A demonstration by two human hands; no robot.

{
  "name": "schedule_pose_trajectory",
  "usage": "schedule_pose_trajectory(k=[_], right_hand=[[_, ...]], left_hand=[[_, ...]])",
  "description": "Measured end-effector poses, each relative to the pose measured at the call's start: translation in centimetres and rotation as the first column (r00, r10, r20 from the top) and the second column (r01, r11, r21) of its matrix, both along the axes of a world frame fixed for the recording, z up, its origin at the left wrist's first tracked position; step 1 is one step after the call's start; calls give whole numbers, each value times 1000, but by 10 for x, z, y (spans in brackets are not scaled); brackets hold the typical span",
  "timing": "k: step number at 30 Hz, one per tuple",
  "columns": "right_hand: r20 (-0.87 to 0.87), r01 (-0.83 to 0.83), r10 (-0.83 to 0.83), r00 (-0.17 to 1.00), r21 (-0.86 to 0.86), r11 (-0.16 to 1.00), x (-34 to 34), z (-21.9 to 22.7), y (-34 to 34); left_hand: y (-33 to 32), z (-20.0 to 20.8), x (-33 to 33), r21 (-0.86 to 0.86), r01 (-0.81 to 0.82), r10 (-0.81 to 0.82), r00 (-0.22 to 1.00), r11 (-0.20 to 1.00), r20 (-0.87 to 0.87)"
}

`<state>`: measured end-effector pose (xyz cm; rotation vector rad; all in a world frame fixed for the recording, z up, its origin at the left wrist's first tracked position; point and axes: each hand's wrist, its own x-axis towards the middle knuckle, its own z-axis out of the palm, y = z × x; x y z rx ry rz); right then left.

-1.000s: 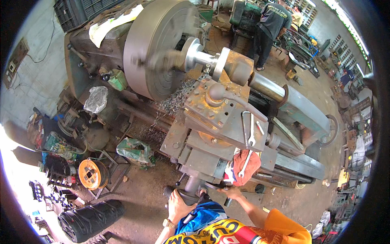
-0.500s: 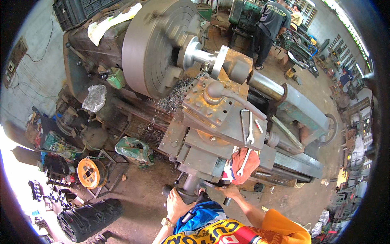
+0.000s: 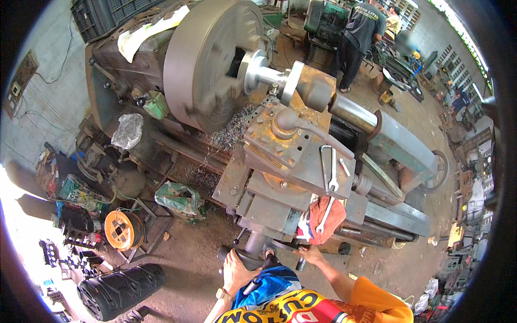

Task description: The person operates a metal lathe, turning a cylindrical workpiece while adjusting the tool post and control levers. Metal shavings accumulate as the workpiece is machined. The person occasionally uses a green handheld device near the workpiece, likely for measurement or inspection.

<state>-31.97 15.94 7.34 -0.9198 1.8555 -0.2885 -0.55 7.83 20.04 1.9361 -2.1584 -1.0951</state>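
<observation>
A large lathe fills the middle, its big round chuck (image 3: 196, 70) blurred by spinning and a shiny metal workpiece (image 3: 267, 75) running out of it. Down by my body, my left hand (image 3: 236, 273) is wrapped over the rim of a cross-slide handwheel (image 3: 252, 260); some of its fingers are hidden. To the right, my right hand (image 3: 311, 254) closes around the end of a dark metal handle (image 3: 287, 246). Above the hands sits the carriage with its tool post (image 3: 285, 121) and clamp lever. Two wrenches (image 3: 333, 175) lie on it, one partly over a red cloth (image 3: 329, 219).
Curled metal chips (image 3: 234, 129) lie below the chuck. A tailstock (image 3: 401, 142) stands at the right. On the floor at left are an orange cable spool (image 3: 119, 230), a green plastic bag (image 3: 179, 200) and a black ribbed case (image 3: 121, 288). Another person (image 3: 363, 37) stands at the back.
The chuck has turned, its blurred jaws showing at a different angle. The whole view has shifted slightly. Both hands keep nearly the same places on their wheel and handle.
</observation>
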Motion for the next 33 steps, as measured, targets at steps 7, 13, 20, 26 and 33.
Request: schedule_pose_trajectory(k=[7, 13, 20, 26, 33], right_hand=[[39, 52, -53, 998, 20, 998, -6, -8, 7], [-51, -212, 216, 975, 78, 974, -4, -1, -1], [-50, -246, 324, 945, 543, 803, 20, 23, -41], [-309, -124, 280, 909, 441, 889, 34, 12, -37], [-155, -210, 299, 942, 422, 882, 24, 18, -35]], left_hand=[[-1, 3, -1, 26, -1, 1, 1000, 1000, 3], [-2, 5, 2, 14, -2, 2, 1000, 1000, 12], [-10, 5, 4, 64, -48, 46, 999, 997, 22], [-10, 6, 2, 35, -114, 112, 993, 993, 31], [-12, 4, 4, 33, -145, 146, 989, 989, -30]])
